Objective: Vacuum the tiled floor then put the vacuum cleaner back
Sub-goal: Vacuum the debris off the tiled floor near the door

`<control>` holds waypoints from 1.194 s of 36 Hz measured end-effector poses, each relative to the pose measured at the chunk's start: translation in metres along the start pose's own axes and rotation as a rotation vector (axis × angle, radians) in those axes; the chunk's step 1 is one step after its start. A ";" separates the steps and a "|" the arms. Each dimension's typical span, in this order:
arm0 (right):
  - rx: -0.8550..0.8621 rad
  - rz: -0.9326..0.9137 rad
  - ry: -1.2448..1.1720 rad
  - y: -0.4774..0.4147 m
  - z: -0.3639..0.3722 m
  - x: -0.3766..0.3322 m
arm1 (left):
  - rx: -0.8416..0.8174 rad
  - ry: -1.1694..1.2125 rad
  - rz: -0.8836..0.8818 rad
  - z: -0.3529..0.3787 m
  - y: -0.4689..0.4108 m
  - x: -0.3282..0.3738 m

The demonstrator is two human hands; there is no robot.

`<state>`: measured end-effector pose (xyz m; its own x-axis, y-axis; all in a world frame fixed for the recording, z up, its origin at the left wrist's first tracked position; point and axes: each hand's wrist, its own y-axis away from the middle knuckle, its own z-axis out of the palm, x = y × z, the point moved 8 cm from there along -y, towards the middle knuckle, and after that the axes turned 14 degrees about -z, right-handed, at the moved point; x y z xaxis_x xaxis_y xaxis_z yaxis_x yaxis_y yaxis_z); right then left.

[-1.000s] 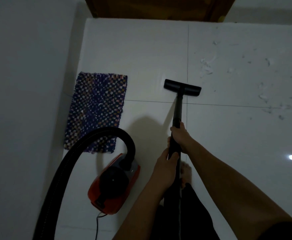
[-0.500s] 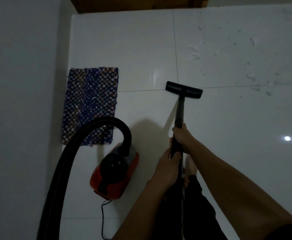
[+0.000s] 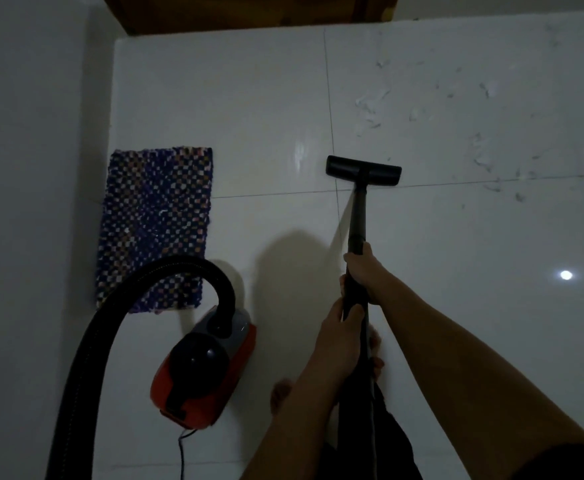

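**Handling**
- Tiled floor (image 3: 456,271): hard and glossy, probably slippery. The nozzle should glide over it with little push.
- Hose (image 3: 86,341): ribbed and flexible. It will likely bend and trail, so do not steer or lift by it.
- Vacuum cleaner (image 3: 204,368): a red and black body that stands on the floor to the person's left, at the near end of the mat (image 3: 155,223). It is probably the heaviest part, so carry it by the body.
- Tube (image 3: 358,216): stiff, and probably light. This is the correct place to hold. The right hand (image 3: 365,271) is wrapped around it, and the left hand (image 3: 339,330) is wrapped around it just behind.
- Nozzle (image 3: 363,170): lies flat on the floor beside a tile joint.
- Scraps (image 3: 370,105): thin and probably light. They lie beyond the nozzle and to its right.

**Count**
- Hose: one
- Mat: one
- Vacuum cleaner: one
- Tube: one
- Nozzle: one
- Cord (image 3: 180,455): one
- Hands: two
- Scraps: too many to count
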<state>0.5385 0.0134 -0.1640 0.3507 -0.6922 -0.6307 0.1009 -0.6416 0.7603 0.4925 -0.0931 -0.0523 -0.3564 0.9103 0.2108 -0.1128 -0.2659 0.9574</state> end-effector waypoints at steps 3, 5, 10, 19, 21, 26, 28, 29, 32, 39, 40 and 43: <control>-0.013 0.007 0.031 -0.021 -0.008 -0.010 | 0.015 0.013 -0.007 0.009 -0.012 0.018; -0.026 0.012 0.064 -0.036 -0.013 -0.019 | 0.014 0.031 -0.009 0.016 -0.018 0.033; -0.044 0.009 0.065 -0.068 -0.028 -0.050 | 0.040 0.055 0.007 0.033 -0.031 0.075; -0.072 0.006 0.101 -0.125 -0.060 -0.109 | 0.012 0.174 -0.017 0.068 -0.065 0.143; -0.070 0.003 0.110 -0.135 -0.063 -0.118 | 0.009 0.183 -0.014 0.071 -0.071 0.155; -0.064 0.002 0.114 -0.167 -0.065 -0.145 | -0.008 0.159 -0.009 0.071 -0.089 0.194; -0.061 -0.013 0.122 -0.181 -0.063 -0.159 | -0.013 0.149 -0.005 0.068 -0.097 0.211; -0.058 -0.021 0.122 -0.189 -0.063 -0.166 | -0.018 0.148 0.000 0.066 -0.102 0.220; -0.040 -0.037 0.102 -0.211 -0.063 -0.191 | -0.036 0.127 0.018 0.063 -0.115 0.248; -0.024 -0.034 0.081 -0.264 -0.064 -0.240 | -0.061 0.103 0.025 0.059 -0.145 0.315; -0.027 -0.035 0.079 -0.270 -0.065 -0.247 | -0.063 0.099 0.026 0.059 -0.149 0.323; -0.034 -0.043 0.086 -0.285 -0.067 -0.263 | -0.054 0.084 0.031 0.061 -0.158 0.343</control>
<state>0.4796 0.4003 -0.2041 0.4237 -0.6328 -0.6481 0.1481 -0.6575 0.7388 0.4449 0.2802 -0.1198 -0.4366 0.8721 0.2210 -0.1495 -0.3126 0.9380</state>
